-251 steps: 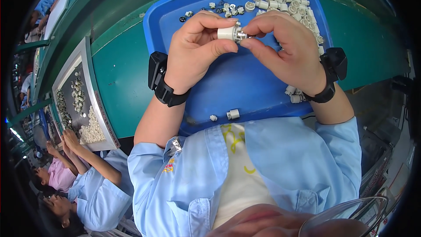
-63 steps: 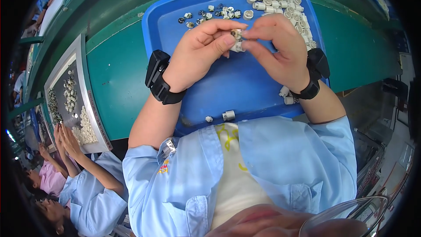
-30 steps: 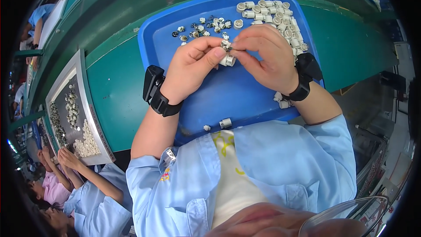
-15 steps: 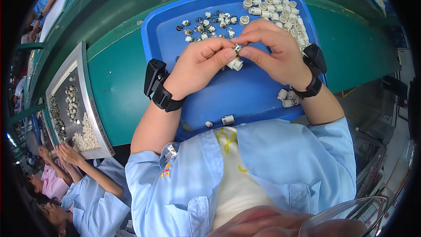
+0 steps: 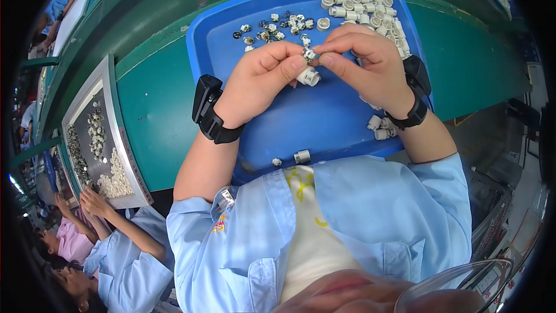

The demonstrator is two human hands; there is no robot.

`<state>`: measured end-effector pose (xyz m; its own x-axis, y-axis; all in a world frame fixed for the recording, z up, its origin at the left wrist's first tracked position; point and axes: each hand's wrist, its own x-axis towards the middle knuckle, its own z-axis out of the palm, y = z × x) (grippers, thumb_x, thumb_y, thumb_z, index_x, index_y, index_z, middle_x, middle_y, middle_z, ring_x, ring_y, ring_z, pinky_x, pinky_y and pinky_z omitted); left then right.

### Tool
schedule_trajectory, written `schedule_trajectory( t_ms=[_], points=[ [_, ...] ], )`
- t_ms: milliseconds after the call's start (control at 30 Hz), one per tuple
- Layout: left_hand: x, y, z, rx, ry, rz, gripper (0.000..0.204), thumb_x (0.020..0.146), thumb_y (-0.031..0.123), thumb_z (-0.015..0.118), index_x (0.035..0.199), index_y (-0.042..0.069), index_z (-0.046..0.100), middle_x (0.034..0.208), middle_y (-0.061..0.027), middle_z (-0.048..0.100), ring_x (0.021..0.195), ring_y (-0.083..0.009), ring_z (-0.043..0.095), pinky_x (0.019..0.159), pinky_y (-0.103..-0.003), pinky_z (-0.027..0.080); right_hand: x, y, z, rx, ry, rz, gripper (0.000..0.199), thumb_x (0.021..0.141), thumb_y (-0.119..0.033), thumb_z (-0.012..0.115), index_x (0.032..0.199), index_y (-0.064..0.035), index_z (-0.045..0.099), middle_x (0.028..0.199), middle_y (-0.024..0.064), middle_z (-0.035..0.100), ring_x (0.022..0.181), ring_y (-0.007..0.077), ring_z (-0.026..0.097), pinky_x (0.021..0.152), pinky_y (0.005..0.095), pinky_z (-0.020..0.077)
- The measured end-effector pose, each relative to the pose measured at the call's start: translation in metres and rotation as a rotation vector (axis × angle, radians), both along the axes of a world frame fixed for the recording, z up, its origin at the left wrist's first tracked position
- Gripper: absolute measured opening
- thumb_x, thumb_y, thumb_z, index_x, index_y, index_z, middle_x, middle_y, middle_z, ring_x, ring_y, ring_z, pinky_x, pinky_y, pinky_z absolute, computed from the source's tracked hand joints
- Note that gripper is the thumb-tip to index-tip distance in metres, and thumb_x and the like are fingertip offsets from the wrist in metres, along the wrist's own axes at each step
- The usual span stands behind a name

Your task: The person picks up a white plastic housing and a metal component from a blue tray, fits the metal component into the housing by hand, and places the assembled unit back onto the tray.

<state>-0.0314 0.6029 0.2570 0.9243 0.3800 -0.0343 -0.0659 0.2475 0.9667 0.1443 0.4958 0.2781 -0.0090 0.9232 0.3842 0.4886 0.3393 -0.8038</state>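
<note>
Over the blue tray [image 5: 278, 133] both hands meet. My left hand [image 5: 260, 78] pinches a small white-and-metal part [image 5: 308, 54] between thumb and index finger. Below that part, a white plastic cylinder [image 5: 309, 76] with an open end sticks out from under the same hand's fingers. My right hand [image 5: 365, 61] is just beside the part, its thumb and fingertips drawn together; whatever lies between them is too small to make out. Beyond the left hand lie loose small white-and-dark parts [image 5: 267, 35]. Past the right hand, many white cylinders [image 5: 379, 14] are heaped in the tray's far right corner.
A few white cylinders [image 5: 382, 128] lie near the tray's right side. Another cylinder [image 5: 302, 157] and a small white piece [image 5: 277, 162] sit by the near edge. To the left, a co-worker's hands [image 5: 92, 203] are at a metal-framed tray [image 5: 120, 133] of sorted parts on the green bench [image 5: 150, 122].
The right fingertips have drawn slightly away from the small part. The part and the white cylinder have shifted a little left and up with the left hand.
</note>
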Motion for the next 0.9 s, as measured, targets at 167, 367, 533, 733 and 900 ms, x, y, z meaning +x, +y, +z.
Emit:
schedule_trajectory(
  t_ms=[167, 367, 533, 733, 900],
  points=[
    [-0.0002, -0.0007, -0.0014, -0.012, 0.052, -0.025, 0.021, 0.09, 0.02, 0.051, 0.098, 0.002, 0.058, 0.084, 0.002, 0.057, 0.075, -0.0041, 0.05, 0.065, -0.019, 0.043, -0.0032, 0.0005, -0.0033, -0.072, 0.097, -0.022, 0.018, 0.078, 0.001, 0.059, 0.096, -0.0005, 0.061, 0.085, 0.0081, 0.061, 0.076, 0.0145, 0.057, 0.066, 0.0246, 0.0443],
    [-0.0012, 0.0017, -0.0042, 0.037, 0.027, -0.067, 0.027, 0.091, 0.025, 0.049, 0.103, 0.003, 0.057, 0.088, -0.0006, 0.06, 0.08, -0.0063, 0.054, 0.069, -0.019, 0.043, -0.0027, -0.0001, 0.0024, -0.009, -0.008, -0.006, 0.018, 0.077, -0.002, 0.062, 0.095, -0.0012, 0.061, 0.085, 0.0085, 0.061, 0.076, 0.0162, 0.058, 0.065, 0.0252, 0.0442],
    [0.0003, -0.0009, -0.0034, 0.02, 0.026, -0.042, 0.022, 0.09, 0.022, 0.051, 0.097, 0.002, 0.058, 0.082, 0.0025, 0.056, 0.071, -0.0042, 0.047, 0.065, -0.019, 0.041, -0.0014, 0.0001, -0.0008, -0.016, -0.035, 0.01, 0.018, 0.078, -0.003, 0.062, 0.095, -0.002, 0.062, 0.086, 0.0078, 0.06, 0.076, 0.0167, 0.057, 0.065, 0.0255, 0.0433],
    [0.0005, 0.0005, -0.0052, 0.123, 0.01, -0.063, 0.021, 0.09, 0.023, 0.051, 0.093, 0.003, 0.058, 0.08, 0.0029, 0.055, 0.07, -0.004, 0.047, 0.064, -0.019, 0.041, -0.0037, 0.0026, 0.0022, -0.014, -0.03, 0.041, 0.018, 0.078, -0.004, 0.062, 0.096, -0.0024, 0.062, 0.084, 0.0067, 0.059, 0.077, 0.0164, 0.054, 0.066, 0.025, 0.042],
    [0.0028, 0.0, -0.0005, -0.088, 0.033, -0.009, 0.019, 0.09, 0.021, 0.05, 0.099, 0.005, 0.055, 0.078, 0.0017, 0.055, 0.068, -0.0049, 0.048, 0.062, -0.019, 0.041, -0.0006, 0.0004, 0.0035, 0.012, 0.019, -0.025, 0.02, 0.078, -0.004, 0.061, 0.097, -0.0024, 0.061, 0.083, 0.0066, 0.058, 0.077, 0.0166, 0.054, 0.066, 0.0252, 0.0418]
  ],
)
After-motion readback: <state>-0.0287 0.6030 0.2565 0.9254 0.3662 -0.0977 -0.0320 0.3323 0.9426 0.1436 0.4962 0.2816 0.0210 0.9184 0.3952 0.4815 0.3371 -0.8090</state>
